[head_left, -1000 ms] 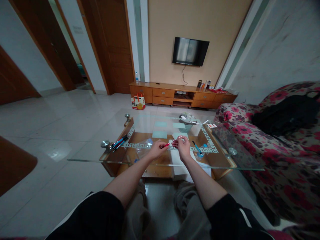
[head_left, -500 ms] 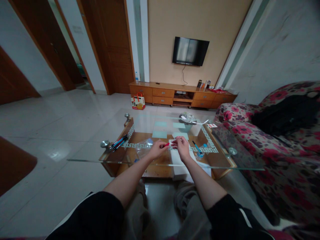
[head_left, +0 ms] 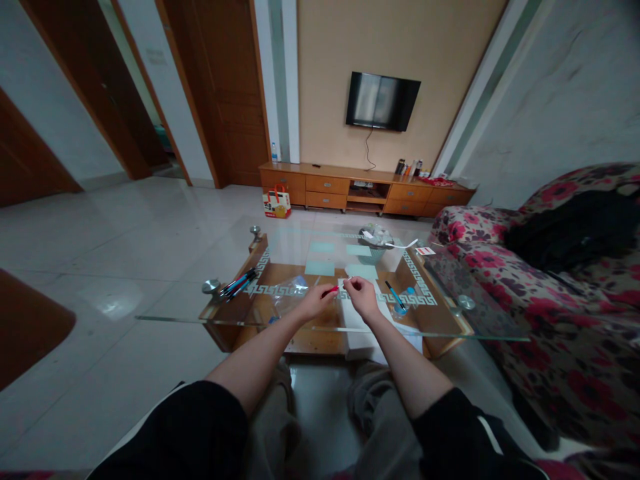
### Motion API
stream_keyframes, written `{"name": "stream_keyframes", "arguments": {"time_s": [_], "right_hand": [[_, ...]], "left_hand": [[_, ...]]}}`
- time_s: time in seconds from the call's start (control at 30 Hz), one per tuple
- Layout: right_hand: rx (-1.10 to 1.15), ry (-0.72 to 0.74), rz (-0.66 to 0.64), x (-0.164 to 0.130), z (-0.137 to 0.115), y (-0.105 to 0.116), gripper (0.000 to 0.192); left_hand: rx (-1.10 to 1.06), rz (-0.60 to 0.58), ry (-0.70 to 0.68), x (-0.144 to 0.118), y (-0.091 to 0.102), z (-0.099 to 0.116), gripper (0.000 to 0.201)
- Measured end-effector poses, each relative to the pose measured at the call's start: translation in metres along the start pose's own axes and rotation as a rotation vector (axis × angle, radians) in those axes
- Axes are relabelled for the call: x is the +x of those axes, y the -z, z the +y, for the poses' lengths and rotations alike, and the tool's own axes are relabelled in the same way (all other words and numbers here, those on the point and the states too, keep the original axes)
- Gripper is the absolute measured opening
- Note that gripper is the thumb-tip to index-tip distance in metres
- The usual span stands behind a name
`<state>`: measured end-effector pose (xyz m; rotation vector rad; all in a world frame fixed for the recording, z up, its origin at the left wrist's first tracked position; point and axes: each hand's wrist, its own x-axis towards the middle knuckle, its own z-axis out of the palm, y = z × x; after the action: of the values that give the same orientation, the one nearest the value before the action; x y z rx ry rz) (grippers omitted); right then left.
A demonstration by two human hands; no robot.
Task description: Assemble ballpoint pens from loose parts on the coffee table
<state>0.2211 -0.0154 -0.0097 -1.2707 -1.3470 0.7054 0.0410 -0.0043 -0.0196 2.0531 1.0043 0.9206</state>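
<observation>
Gripping: left hand (head_left: 316,300), fingers closed on one slim red piece (head_left: 333,289), above the glass table (head_left: 325,329). Right hand (head_left: 361,297) facing it, fingertips bunched together; contents cannot be told. Red piece: probably light, stiff, smooth; best pinched mid-length. Outward: pen bundle (head_left: 239,285), left; blue pen (head_left: 395,297), right.

i am in a living room at home, with a tv (head_left: 383,101) on the wall, a flowery sofa (head_left: 500,263) and a glass table (head_left: 170,319) before me.
</observation>
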Motion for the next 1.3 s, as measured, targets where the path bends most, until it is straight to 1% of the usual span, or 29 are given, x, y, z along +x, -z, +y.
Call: {"name": "stream_keyframes", "arguments": {"time_s": [0.2,0.4,0.57,0.67,0.87,1.3], "right_hand": [[0.003,0.023,-0.017,-0.0017,-0.0085,-0.0002,0.031],[0.047,0.014,-0.014,-0.0016,-0.0079,-0.0016,0.029],[0.079,-0.009,-0.048,-0.0038,-0.0091,-0.0023,0.028],[0.084,-0.008,-0.055,-0.0041,-0.0092,-0.0030,0.026],[0.078,0.023,-0.063,-0.0043,-0.0080,-0.0045,0.020],[0.083,0.044,-0.062,-0.0044,-0.0081,-0.0054,0.023]], "left_hand": [[0.007,0.029,0.011,-0.0004,0.0002,0.0021,0.032],[0.055,0.078,-0.031,0.0007,0.0006,0.0002,0.029],[0.062,0.043,-0.008,-0.0002,0.0019,0.0042,0.028],[0.042,0.046,-0.008,-0.0010,0.0019,0.0051,0.029],[0.024,0.048,-0.021,-0.0007,0.0000,-0.0018,0.028],[0.079,0.040,-0.024,0.0004,0.0029,-0.0002,0.027]]}}
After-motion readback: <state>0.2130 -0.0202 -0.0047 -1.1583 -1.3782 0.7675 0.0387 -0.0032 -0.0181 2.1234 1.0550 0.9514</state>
